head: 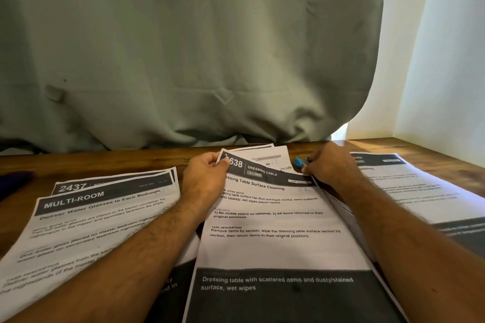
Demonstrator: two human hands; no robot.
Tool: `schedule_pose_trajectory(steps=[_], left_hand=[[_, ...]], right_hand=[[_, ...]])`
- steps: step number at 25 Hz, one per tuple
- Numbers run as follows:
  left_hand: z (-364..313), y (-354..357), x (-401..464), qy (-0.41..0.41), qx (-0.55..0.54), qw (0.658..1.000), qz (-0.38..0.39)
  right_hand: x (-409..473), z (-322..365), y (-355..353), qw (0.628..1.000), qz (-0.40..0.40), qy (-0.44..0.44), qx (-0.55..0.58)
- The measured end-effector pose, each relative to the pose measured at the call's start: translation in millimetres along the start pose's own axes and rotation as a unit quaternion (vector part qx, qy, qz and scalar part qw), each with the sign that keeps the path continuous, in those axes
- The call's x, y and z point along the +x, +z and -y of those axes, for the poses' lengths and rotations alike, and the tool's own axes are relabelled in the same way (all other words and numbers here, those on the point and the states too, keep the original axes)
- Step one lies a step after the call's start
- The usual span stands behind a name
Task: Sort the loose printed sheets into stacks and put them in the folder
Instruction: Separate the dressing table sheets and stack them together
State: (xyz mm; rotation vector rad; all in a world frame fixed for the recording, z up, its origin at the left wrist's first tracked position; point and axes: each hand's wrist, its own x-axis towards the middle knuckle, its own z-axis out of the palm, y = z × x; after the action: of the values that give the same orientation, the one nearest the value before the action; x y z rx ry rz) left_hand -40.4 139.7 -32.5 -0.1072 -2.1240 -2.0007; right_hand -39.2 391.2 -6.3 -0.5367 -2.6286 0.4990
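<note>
A grey-green curtain [183,47] hangs behind the wooden desk [131,158], which carries three groups of printed sheets. The middle stack [275,220], headed "Dressing Table", lies between both forearms; the left hand [207,178] has its grip pinching the stack's far left corner, thumb on top. To the left of that grip lies the "Multi-Room" stack [86,217], a few sheets fanned under it. To the right of the right hand [330,168] lies a third group of sheets [417,189], partly blurred. The right hand's grip is curled at the middle stack's far right corner, and a small blue clip [299,161] sits at its fingertips; I cannot tell for sure whether the fingers pinch it or merely touch it. No folder is clearly in view. The step in hand appears to be fastening the middle stack: square the far edges first, hold the left corner firm so sheets don't skew, then seat the clip fully over all layers.
</note>
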Motion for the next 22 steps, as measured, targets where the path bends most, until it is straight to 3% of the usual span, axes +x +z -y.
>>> schedule_pose_trajectory(steps=[13, 17, 19, 22], left_hand=[[-1.2, -1.5, 3.7, -0.026, -0.048, 0.998, -0.011], [-8.2, -5.6, 4.5, -0.021, -0.099, 0.994, -0.031], [-11.5, -9.1, 5.1, -0.026, -0.118, 0.991, -0.052], [-13.3, -14.7, 8.1, -0.032, -0.147, 0.985, -0.081]], right_hand=[[2.3, -3.8, -2.3, 0.999, -0.010, -0.021, 0.047], [-2.8, 7.0, -14.4, 0.978, -0.079, -0.060, 0.185], [-7.3, 13.5, -21.4, 0.957, -0.052, -0.070, 0.277], [-18.5, 23.9, -23.6, 0.919, 0.100, -0.090, 0.372]])
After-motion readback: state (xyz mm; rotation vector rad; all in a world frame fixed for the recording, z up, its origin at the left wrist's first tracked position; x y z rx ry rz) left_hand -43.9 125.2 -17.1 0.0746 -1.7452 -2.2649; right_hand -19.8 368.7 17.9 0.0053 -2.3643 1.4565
